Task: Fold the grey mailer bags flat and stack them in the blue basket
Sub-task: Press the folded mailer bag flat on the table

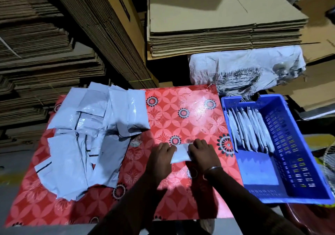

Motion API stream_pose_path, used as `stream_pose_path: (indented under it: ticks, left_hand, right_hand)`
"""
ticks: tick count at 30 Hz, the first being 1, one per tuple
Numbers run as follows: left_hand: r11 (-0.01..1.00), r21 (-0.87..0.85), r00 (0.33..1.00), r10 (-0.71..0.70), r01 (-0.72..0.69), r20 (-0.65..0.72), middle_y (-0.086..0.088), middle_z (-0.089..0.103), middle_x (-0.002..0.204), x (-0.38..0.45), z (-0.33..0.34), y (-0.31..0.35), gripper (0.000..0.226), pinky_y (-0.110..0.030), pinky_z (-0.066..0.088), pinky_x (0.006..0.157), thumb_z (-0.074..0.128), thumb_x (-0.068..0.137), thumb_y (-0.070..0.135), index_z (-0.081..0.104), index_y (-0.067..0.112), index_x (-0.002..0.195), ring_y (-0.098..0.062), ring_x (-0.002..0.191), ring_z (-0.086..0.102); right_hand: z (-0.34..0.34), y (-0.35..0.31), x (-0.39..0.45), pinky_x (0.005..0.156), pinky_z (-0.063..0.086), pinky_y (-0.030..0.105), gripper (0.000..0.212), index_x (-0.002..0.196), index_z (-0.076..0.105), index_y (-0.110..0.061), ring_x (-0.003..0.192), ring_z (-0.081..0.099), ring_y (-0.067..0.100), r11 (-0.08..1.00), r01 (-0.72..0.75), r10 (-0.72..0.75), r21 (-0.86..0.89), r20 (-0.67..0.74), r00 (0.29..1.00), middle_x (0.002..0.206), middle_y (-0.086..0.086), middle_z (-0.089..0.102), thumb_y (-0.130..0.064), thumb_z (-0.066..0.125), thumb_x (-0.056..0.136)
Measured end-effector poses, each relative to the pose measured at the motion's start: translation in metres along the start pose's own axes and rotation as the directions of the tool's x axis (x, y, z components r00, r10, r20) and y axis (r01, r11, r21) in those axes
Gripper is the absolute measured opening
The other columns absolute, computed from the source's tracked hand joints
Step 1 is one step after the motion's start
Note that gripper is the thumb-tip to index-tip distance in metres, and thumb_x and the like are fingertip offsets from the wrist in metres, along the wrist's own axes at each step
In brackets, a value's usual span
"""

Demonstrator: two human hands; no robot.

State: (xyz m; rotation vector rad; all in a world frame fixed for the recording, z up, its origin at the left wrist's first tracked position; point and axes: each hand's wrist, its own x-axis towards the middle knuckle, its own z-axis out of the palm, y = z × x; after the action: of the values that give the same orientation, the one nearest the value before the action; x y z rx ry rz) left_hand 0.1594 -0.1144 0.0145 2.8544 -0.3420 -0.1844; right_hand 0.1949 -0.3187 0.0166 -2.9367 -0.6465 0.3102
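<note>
Stacked flattened cardboard [226, 26] walls in the workspace behind a table [181, 111] covered in a red flower-patterned cloth. On its left side lies a loose heap of unfolded grey mailer bags [90, 135]; to the right, just beside the table edge, sits the blue basket [290, 162], where a row of folded bags [250, 131] stands on edge at the far end. Near the front middle, the left hand [161, 155] and the right hand [203, 153] press down on one small folded mailer [180, 154] between them, fingers bent over its two ends, seemingly creasing it flat. The step in hand looks like the last fold of this bag. Next, one hand would need to pick it up without letting it spring open and carry it right into the basket beside the row.
</note>
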Motion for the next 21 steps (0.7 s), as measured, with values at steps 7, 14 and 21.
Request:
stream_pose_path:
  ticks: [7,14,21]
  left_hand:
    - [0.962,-0.271,0.987,-0.037,-0.007,-0.157,0.004,0.062,0.098,-0.004,0.025,-0.013,0.021,-0.039,0.048,0.085,0.063,0.093,0.032,0.069,0.022,0.11,-0.023,0.096,0.059]
    - [0.979,-0.145,0.966,-0.172,0.145,-0.193,-0.004,0.046,0.154,0.045,0.053,0.003,0.05,-0.042,0.037,0.117,0.039,0.103,0.032,0.047,0.016,0.149,-0.025,0.144,0.042]
    - [0.954,0.022,0.946,-0.294,0.3,-0.139,-0.002,0.005,0.172,0.051,0.088,0.007,0.062,-0.052,0.015,0.126,0.022,0.106,0.039,0.009,0.023,0.164,-0.023,0.159,0.001]
  right_hand:
    - [0.015,0.009,-0.014,0.074,0.039,0.039,0.028,0.092,0.059,-0.028,0.097,0.049,0.024,0.985,0.041,-0.011,0.166,-0.178,0.984,0.104,-0.003,0.053,-0.056,0.055,0.089]
    - [0.043,0.0,0.04,0.123,0.018,0.046,0.056,0.156,0.035,-0.019,0.154,0.02,0.026,0.98,-0.072,0.105,0.187,-0.174,0.979,0.163,0.005,0.032,-0.039,0.034,0.103]
    - [0.064,-0.004,0.047,0.124,0.012,0.053,0.061,0.16,0.025,-0.021,0.157,0.006,0.021,0.986,-0.143,0.155,0.09,-0.142,0.978,0.168,-0.001,0.02,-0.038,0.035,0.102]
